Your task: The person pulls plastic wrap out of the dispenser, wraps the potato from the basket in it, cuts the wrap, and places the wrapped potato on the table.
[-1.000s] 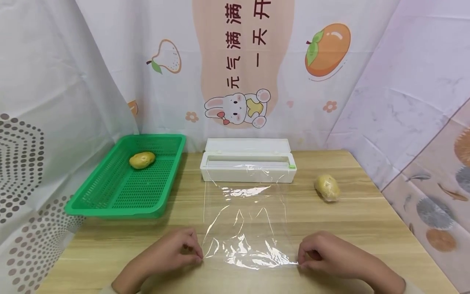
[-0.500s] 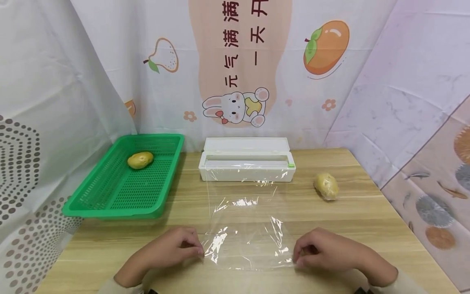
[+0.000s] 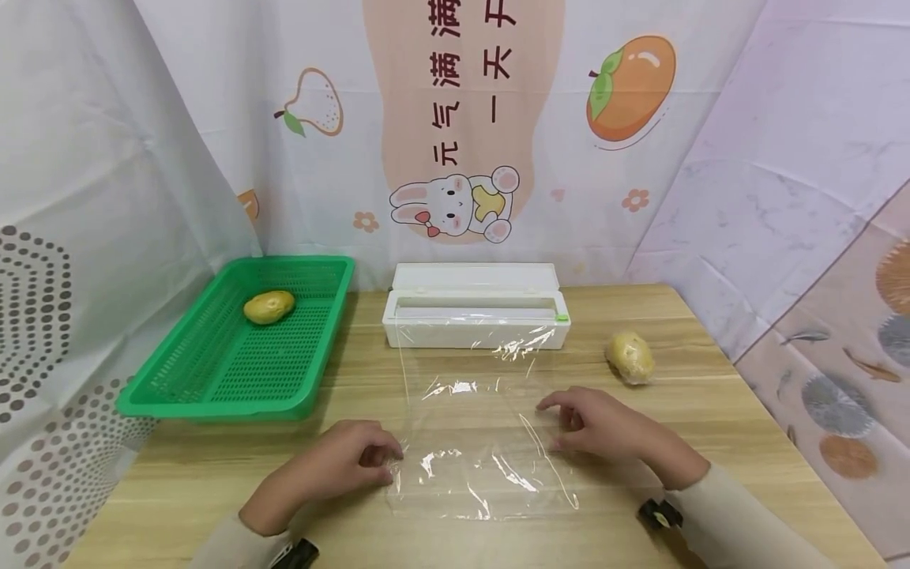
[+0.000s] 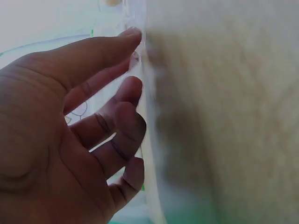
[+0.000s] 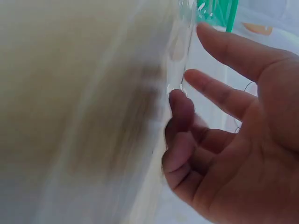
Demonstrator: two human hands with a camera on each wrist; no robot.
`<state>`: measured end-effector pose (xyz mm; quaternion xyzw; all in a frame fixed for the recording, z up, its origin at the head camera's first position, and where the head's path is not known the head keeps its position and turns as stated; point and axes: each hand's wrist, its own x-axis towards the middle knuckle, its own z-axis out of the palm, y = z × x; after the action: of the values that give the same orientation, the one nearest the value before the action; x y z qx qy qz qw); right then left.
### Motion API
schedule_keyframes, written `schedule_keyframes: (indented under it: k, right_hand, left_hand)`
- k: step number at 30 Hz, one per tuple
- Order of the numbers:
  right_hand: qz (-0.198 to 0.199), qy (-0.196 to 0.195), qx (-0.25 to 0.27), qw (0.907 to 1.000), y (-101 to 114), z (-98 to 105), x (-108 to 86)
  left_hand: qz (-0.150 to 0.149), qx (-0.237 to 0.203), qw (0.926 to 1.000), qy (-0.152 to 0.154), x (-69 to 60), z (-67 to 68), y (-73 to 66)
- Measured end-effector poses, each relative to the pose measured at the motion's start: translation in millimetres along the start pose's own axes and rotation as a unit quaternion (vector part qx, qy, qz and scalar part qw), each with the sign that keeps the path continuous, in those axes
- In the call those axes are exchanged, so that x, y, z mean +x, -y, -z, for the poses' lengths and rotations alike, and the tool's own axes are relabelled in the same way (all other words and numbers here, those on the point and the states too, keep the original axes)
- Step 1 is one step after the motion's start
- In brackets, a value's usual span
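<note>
A sheet of cling film (image 3: 462, 442) runs from a white cling film dispenser (image 3: 476, 332) toward me and lies over the wooden table. At its left edge is my left hand (image 3: 341, 462), thumb and forefinger slightly apart, fingertips touching or very near the film. My right hand (image 3: 604, 427) is at the right edge with thumb and forefinger spread. In the left wrist view the left fingers (image 4: 128, 126) are loosely bent beside the film. In the right wrist view the right forefinger (image 5: 215, 91) is extended and the other fingers bend loosely.
A green plastic basket (image 3: 320, 379) stands at the left with one yellow potato (image 3: 270, 307) in it. Another potato (image 3: 630, 357), wrapped in film, lies on the table (image 3: 711, 442) at the right. The dispenser's lid (image 3: 476, 276) is raised, near the back curtain (image 3: 313, 197).
Both hands have left the film's near corners, where they pinched it, and moved forward along its sides. The right thumb and forefinger have spread apart. The film lies flatter.
</note>
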<state>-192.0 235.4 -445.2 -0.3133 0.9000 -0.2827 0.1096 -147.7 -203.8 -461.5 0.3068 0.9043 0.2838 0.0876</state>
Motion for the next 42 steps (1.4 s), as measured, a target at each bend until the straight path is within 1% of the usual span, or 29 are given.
schedule_keyframes:
  k: [4, 8, 12, 17, 21, 26, 29, 31, 33, 36, 39, 41, 42]
  right_hand:
    - [-0.023, 0.018, -0.003, 0.9996, -7.9, 0.0, 13.8]
    - [-0.046, 0.019, 0.0, 0.9988, -12.7, 0.9, 18.3]
    - [-0.06, 0.022, 0.007, 0.9979, -14.4, 3.1, 20.3]
    - [-0.065, 0.029, 0.011, 0.9974, -15.9, 5.6, 20.2]
    - [-0.067, 0.03, 0.018, 0.9971, -17.3, 8.4, 20.6]
    - [-0.069, 0.031, 0.026, 0.9968, -17.4, 10.0, 19.9]
    - [-0.071, 0.03, 0.028, 0.9966, -17.3, 10.2, 18.9]
    - [-0.072, 0.029, 0.03, 0.9965, -17.6, 10.2, 18.4]
    - [-0.073, 0.028, 0.03, 0.9965, -18.2, 10.1, 17.7]
    - [-0.072, 0.027, 0.027, 0.9967, -19.6, 10.1, 17.1]
    - [-0.066, 0.027, 0.027, 0.9971, -20.7, 9.7, 17.3]
    - [-0.062, 0.028, 0.027, 0.9973, -21.3, 9.4, 17.9]
    - [-0.06, 0.029, 0.028, 0.9974, -21.6, 9.0, 18.2]
  left_hand:
    - [0.015, 0.017, 0.9997, 0.001, -2.1, 1.7, -0.8]
    - [0.028, 0.014, 0.9995, 0.0, -5.0, 4.6, -1.5]
    - [0.034, -0.009, 0.9994, 0.007, -7.5, 6.4, -0.9]
    - [0.028, -0.048, 0.9982, 0.025, -10.4, 6.4, -0.8]
    - [0.03, -0.061, 0.9971, 0.032, -12.3, 7.4, -0.6]
    - [0.035, -0.055, 0.9968, 0.046, -15.0, 11.5, -0.7]
    - [0.033, -0.034, 0.9978, 0.046, -17.3, 14.6, -2.4]
    - [0.039, -0.014, 0.9985, 0.036, -17.4, 15.8, -4.0]
    - [0.049, 0.009, 0.9986, 0.016, -15.1, 15.6, -5.8]
    - [0.067, 0.034, 0.9971, -0.012, -6.5, 12.8, -8.4]
    - [0.099, 0.034, 0.994, -0.029, 4.7, 10.1, -11.4]
    - [0.131, 0.028, 0.9902, -0.038, 12.4, 8.9, -12.8]
    - [0.148, 0.018, 0.9878, -0.043, 16.0, 8.6, -13.7]
